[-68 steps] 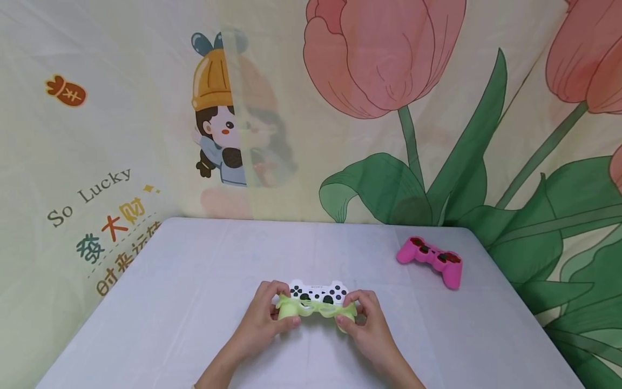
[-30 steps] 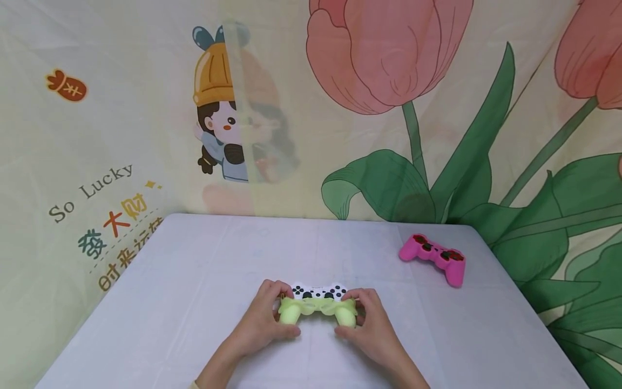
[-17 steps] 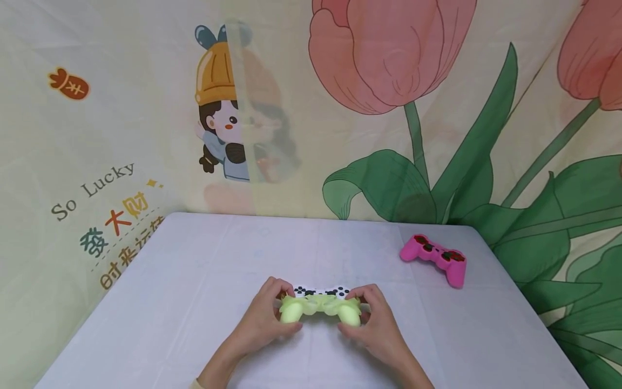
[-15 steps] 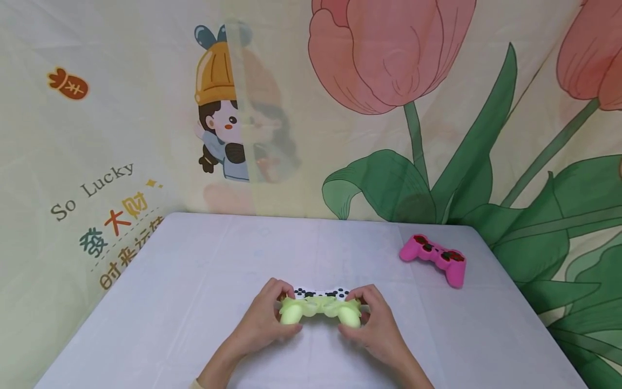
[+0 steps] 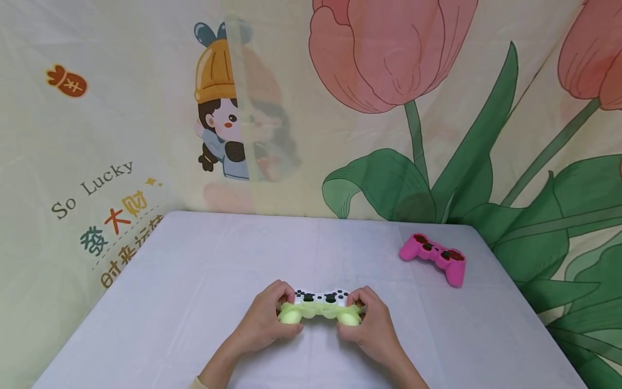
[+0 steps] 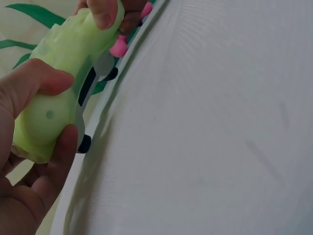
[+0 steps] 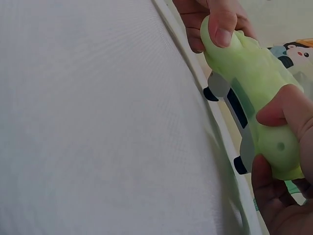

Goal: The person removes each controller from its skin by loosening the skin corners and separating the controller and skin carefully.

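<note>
A white game controller [image 5: 319, 295] with black buttons and sticks is held low over the middle of the table in the head view. A pale green rubbery sleeve [image 5: 318, 309] covers its grips and near side; the white face shows above it. My left hand [image 5: 266, 314] grips the left end, thumb on the near side and fingers curled around the far side. My right hand [image 5: 373, 321] grips the right end likewise. In the left wrist view, the thumb presses the sleeve [image 6: 68, 49]. The right wrist view shows the controller's grey shoulder part [image 7: 218, 84] with dark triggers sticking out of the sleeve.
A pink controller [image 5: 432, 259], dark red and black on its face, lies at the table's back right. The table [image 5: 170, 313] wears a white cloth. Behind it hangs a printed curtain [image 5: 282, 200] with tulips and a cartoon figure.
Both hands have stayed on the controller. It tilted away, hiding more of its face, then tilted back, so the sticks and buttons show more than half a second ago. The pink controller stays put.
</note>
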The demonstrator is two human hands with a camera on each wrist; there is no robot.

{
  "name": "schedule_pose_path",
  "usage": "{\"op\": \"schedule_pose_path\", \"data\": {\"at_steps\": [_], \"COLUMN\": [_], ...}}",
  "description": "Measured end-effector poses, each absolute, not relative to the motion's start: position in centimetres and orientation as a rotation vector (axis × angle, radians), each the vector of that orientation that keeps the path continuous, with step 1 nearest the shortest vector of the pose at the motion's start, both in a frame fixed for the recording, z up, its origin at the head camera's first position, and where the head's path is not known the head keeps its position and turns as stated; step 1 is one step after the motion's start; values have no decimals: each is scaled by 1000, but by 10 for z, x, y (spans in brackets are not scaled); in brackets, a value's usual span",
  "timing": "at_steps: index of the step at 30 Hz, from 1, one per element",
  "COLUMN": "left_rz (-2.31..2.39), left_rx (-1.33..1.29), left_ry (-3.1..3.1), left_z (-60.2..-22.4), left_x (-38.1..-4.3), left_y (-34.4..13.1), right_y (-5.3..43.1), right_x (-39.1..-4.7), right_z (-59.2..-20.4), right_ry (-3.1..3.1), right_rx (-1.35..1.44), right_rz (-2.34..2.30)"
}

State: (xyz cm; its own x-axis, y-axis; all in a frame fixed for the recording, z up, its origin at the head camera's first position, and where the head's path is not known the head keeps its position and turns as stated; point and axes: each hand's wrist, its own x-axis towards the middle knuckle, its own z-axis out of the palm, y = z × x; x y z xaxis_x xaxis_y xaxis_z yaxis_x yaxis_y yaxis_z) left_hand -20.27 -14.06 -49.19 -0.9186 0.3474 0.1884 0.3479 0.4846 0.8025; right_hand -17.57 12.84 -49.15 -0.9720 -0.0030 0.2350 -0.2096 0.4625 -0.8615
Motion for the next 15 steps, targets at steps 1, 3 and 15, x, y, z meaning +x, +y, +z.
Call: {"op": "schedule_pose_path", "data": {"at_steps": [1, 3, 15], "left_rz": [-1461, -1458, -1403], "left_rx": [-628, -619, -565], "left_ry": [-2707, -2707, -2701], "left_z": [-492, -492, -487], "left_x": [-203, -203, -202], "left_y": [-141, -140, -137], "right_y": [128, 128, 124], "right_x": [-176, -176, -176], "right_z": [-492, -492, -493], "right_ry": [-2508, -2504, -2491], "right_rx": [184, 180, 155], "right_rz": [1512, 1498, 1361]}}
